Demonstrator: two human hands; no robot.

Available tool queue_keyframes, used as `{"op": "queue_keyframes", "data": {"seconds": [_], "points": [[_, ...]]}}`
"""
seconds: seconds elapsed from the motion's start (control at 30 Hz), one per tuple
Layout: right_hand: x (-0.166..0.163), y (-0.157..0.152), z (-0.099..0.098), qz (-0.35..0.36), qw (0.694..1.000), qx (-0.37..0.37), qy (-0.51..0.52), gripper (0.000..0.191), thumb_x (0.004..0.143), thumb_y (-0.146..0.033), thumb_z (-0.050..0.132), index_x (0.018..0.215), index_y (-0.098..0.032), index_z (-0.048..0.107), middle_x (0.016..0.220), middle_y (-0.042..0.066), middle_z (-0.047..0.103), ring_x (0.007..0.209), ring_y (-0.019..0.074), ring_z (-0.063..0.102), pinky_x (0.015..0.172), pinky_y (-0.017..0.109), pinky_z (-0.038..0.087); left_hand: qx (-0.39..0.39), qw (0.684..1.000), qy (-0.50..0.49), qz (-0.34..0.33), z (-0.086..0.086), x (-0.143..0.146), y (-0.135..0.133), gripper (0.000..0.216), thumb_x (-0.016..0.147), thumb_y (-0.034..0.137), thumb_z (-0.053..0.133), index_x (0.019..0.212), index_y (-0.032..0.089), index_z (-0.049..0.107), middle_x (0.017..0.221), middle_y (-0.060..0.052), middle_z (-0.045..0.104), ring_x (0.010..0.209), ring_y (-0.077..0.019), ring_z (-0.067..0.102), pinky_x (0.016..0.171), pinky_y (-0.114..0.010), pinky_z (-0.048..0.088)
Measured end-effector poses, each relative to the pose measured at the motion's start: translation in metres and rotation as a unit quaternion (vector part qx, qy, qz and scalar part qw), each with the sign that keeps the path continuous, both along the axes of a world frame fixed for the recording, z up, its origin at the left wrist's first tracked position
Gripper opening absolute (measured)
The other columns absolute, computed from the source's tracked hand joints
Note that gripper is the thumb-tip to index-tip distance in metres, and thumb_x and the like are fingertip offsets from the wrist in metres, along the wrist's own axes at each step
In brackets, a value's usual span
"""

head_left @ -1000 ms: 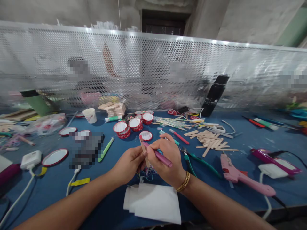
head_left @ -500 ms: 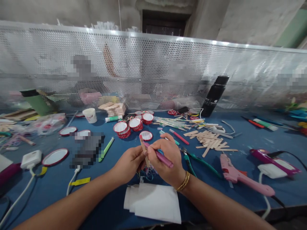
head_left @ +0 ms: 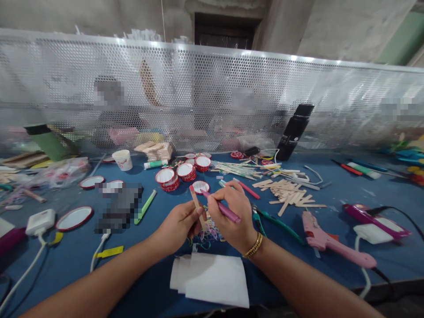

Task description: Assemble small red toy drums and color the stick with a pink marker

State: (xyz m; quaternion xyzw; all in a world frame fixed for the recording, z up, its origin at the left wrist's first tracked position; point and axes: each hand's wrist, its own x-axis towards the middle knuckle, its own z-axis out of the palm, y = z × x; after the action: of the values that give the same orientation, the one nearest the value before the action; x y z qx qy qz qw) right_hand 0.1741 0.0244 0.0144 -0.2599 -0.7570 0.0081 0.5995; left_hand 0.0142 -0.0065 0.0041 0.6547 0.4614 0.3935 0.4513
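Cannot see part of the wooden stick (head_left: 194,197) behind the left hand (head_left: 180,223), nor of the purple marker (head_left: 229,212) inside the right hand (head_left: 240,210). Cannot identify the pixelated dark slab (head_left: 122,205) or make out shapes (head_left: 124,134) behind the perforated panel (head_left: 212,75). Cannot follow the purple object (head_left: 13,238) past the left edge.

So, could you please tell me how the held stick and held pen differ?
The stick is flat, pale wood with a red end; the pen is purple and rounded. The stick is in the left hand, the pen in the right hand. The stick stands steeper; the pen slants more. Both are slim.
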Motion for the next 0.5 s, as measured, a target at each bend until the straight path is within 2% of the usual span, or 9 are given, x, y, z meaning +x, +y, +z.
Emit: {"op": "queue_keyframes", "data": {"seconds": [0.17,0.5], "points": [[-0.0012,-0.0052,-0.0015,0.015,1.000,0.007,-0.016,0.012,0.087,-0.018,0.056,0.076,-0.022,0.056,0.065,-0.004,0.062,0.061,0.0130,0.059,0.092,0.041,0.043,0.019,1.000,0.003,-0.013,-0.0025,-0.0019,0.0027,0.044,0.094,0.055,0.040,0.073,0.018,0.049,0.054,0.005,0.046,0.049,-0.0103,0.040,0.049,-0.023,0.030],[-0.0030,-0.0048,-0.0048,0.024,0.999,-0.012,-0.032,0.011,0.088,-0.020,0.056,0.076,-0.022,0.057,0.067,-0.004,0.062,0.062,0.0127,0.057,0.093,0.040,0.043,0.007,1.000,0.008,-0.001,-0.0093,-0.0023,0.0016,0.043,0.094,0.054,0.041,0.073,0.018,0.051,0.054,0.005,0.047,0.049,-0.0101,0.039,0.048,-0.023,0.030]]}}
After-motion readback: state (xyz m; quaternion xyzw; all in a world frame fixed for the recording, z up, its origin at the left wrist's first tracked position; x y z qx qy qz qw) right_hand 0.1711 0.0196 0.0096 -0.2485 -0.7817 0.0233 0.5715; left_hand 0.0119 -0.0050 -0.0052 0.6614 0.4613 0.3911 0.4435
